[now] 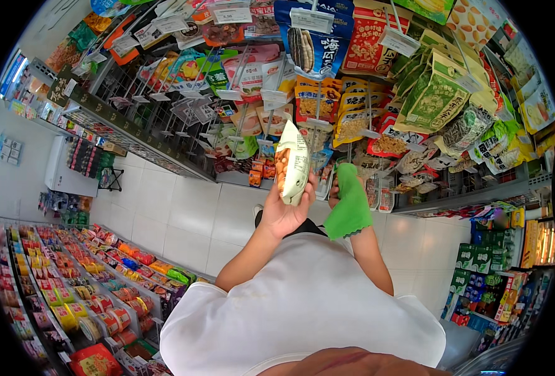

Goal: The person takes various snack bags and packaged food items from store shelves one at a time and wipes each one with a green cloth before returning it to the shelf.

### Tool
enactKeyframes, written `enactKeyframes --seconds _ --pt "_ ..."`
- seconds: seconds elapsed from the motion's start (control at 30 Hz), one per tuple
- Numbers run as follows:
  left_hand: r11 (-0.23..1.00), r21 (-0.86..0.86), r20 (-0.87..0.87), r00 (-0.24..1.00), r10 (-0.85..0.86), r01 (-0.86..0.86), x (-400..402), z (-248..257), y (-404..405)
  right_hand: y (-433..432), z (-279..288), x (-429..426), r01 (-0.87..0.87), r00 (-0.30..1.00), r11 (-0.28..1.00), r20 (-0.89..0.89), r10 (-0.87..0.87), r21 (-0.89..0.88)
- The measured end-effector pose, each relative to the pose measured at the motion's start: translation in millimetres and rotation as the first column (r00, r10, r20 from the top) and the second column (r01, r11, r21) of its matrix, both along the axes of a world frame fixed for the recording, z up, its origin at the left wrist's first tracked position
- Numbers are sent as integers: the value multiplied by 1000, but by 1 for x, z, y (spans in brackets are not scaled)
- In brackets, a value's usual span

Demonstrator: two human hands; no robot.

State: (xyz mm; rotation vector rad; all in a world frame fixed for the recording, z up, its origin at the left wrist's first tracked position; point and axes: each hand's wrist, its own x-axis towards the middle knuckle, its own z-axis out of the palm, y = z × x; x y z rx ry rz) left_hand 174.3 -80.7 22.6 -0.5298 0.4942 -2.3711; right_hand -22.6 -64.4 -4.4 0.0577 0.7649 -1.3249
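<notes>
My left hand holds a pale green snack bag by its lower part; the bag stands upright, with nuts pictured on its side. A green cloth with a scalloped edge drapes over my right hand, whose fingers are bent around it near the front of the display. Just beyond both hands, packaged snacks hang from metal hooks, among them yellow bags, a red bag and a small orange packet on the bottom shelf.
The wire rack's lower edge runs diagonally at the left. Green kraft bags and a blue bag hang overhead with price tags. Stocked shelves of packaged food stand at lower left, boxed goods at right. Pale floor tiles lie between.
</notes>
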Motion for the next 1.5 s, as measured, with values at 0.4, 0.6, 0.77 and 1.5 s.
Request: enactKeyframes --seconds 0.4,0.6,0.77,1.5 --pt "736 -676 705 -261 660 37 7 -2 -4 16 -18 -7 66 991 985 107 -84 162" --pt "748 -619 742 -135 657 239 -5 -2 -6 20 21 -7 207 703 977 -686 -188 -55" --pt "652 -683 656 -116 746 330 -17 -11 -2 20 31 8 -82 157 869 -867 -473 -488" --pt "733 -557 808 50 587 391 -11 9 -9 0 57 -8 -236 -101 866 -875 -473 -441"
